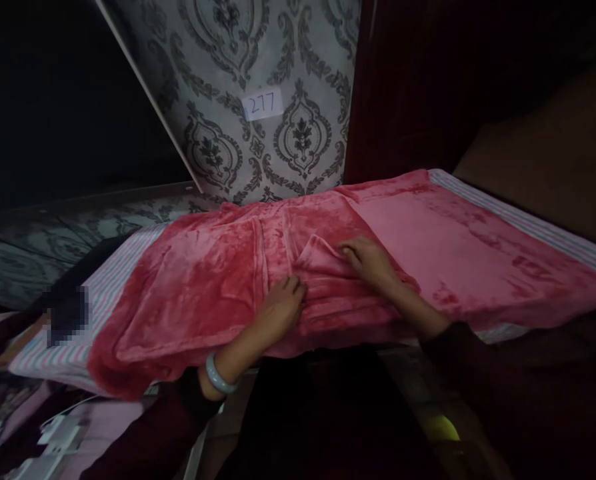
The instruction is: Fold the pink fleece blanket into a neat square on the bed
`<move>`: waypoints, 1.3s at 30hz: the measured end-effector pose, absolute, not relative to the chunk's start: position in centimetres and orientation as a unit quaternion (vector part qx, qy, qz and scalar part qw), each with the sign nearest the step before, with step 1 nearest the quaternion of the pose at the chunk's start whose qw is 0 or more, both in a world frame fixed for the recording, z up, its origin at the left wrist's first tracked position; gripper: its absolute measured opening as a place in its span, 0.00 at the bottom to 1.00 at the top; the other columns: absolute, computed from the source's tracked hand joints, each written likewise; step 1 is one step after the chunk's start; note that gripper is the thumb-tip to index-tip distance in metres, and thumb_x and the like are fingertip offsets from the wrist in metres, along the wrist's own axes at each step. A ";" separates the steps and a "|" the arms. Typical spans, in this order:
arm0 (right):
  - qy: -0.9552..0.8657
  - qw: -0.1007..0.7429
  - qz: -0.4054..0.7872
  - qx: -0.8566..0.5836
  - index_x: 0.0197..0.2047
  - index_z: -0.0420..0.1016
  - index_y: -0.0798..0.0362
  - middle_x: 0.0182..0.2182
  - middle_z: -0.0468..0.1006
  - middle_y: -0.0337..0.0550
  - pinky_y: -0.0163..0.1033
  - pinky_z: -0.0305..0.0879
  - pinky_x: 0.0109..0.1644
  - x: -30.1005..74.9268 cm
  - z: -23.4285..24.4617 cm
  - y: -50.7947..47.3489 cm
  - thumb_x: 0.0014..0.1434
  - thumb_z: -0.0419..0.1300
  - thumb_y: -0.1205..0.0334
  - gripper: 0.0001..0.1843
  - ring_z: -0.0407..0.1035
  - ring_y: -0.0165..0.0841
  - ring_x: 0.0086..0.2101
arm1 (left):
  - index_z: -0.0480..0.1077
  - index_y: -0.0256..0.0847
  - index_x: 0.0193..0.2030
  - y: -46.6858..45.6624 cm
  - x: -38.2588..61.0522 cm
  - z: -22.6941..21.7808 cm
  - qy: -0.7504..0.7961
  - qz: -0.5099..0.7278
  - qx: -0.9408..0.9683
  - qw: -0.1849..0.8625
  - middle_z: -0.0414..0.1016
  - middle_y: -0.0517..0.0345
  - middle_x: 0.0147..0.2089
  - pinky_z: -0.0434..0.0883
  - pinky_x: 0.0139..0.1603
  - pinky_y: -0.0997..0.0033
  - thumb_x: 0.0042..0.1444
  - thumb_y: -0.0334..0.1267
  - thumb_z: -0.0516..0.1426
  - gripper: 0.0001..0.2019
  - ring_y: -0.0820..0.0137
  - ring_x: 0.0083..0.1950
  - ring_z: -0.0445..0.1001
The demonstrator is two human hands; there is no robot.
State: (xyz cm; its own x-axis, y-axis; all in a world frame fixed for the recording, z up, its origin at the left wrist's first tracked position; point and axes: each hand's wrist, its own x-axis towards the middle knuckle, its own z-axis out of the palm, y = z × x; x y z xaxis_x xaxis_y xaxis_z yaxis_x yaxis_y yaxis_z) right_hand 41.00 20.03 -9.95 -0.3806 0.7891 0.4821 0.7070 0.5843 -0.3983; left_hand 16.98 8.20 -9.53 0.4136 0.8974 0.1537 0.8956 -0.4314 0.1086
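Observation:
A pink plush fabric piece (203, 273) is spread in front of me, with folded panels and raised seams across its middle. My right hand (371, 260) is closed in a pinch on a lifted fold of it, and a pointed flap (318, 253) stands up just left of those fingers. Lower and to the left, my left hand (283, 303) has its fingers curled onto the same fabric near a seam; its fingertips are partly hidden. A pale bangle (217, 375) circles my left wrist.
Beneath the plush lies a striped sheet (123, 260) on a table-like surface. Behind it rise a patterned wall (223, 113) bearing a paper label (263, 103) and a dark red panel (403, 100). A large dark screen-like panel (73, 100) stands at left. White objects (61, 440) lie lower left.

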 end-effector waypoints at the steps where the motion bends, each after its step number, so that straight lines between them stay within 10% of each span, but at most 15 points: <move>1: -0.823 0.302 0.083 -0.473 0.46 0.82 0.52 0.46 0.83 0.49 0.44 0.70 0.51 40.4 -9.4 21.5 0.68 0.52 0.67 0.16 0.76 0.42 0.46 | 0.72 0.40 0.56 8.2 17.1 -9.6 0.536 0.092 0.839 0.000 0.73 0.44 0.55 0.73 0.57 0.51 0.64 0.29 0.53 0.15 0.55 0.56 0.72; 7: -0.822 0.216 0.160 -0.501 0.37 0.81 0.55 0.35 0.83 0.47 0.36 0.66 0.36 36.2 -8.0 25.2 0.66 0.59 0.63 0.09 0.74 0.36 0.33 | 0.69 0.39 0.61 7.8 17.4 -9.6 0.546 0.098 0.832 -0.002 0.74 0.44 0.56 0.73 0.57 0.50 0.62 0.25 0.52 0.21 0.54 0.57 0.72; 16: -0.868 0.254 0.056 -0.423 0.43 0.78 0.54 0.41 0.80 0.49 0.40 0.65 0.44 35.5 -10.4 20.0 0.67 0.56 0.68 0.09 0.73 0.40 0.41 | 0.51 0.28 0.76 10.7 18.3 -8.3 0.590 0.083 0.797 0.097 0.63 0.32 0.72 0.65 0.68 0.49 0.60 0.37 0.57 0.39 0.47 0.69 0.66; 31: -0.842 0.199 0.188 -0.465 0.33 0.73 0.54 0.29 0.75 0.38 0.34 0.55 0.31 34.8 -9.5 23.7 0.54 0.65 0.64 0.05 0.63 0.31 0.28 | 0.60 0.36 0.71 9.5 17.8 -8.7 0.583 0.124 0.799 0.078 0.70 0.40 0.63 0.68 0.65 0.52 0.61 0.33 0.57 0.31 0.53 0.63 0.70; 39: -0.855 0.250 -0.060 -0.451 0.41 0.74 0.55 0.40 0.75 0.51 0.40 0.58 0.41 33.5 -9.4 17.7 0.63 0.53 0.72 0.09 0.66 0.40 0.41 | 0.72 0.39 0.51 8.3 17.3 -9.4 0.583 0.164 0.791 0.086 0.74 0.44 0.53 0.71 0.61 0.52 0.60 0.32 0.57 0.12 0.56 0.56 0.73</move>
State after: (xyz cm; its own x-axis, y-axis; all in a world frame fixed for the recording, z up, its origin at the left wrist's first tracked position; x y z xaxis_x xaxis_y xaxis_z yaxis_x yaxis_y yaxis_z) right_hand 33.47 17.70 -9.44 -0.4688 0.7407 0.4812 0.8005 0.5866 -0.1230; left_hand 17.34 8.29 -9.43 0.2661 0.9508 0.1588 0.8944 -0.3050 0.3272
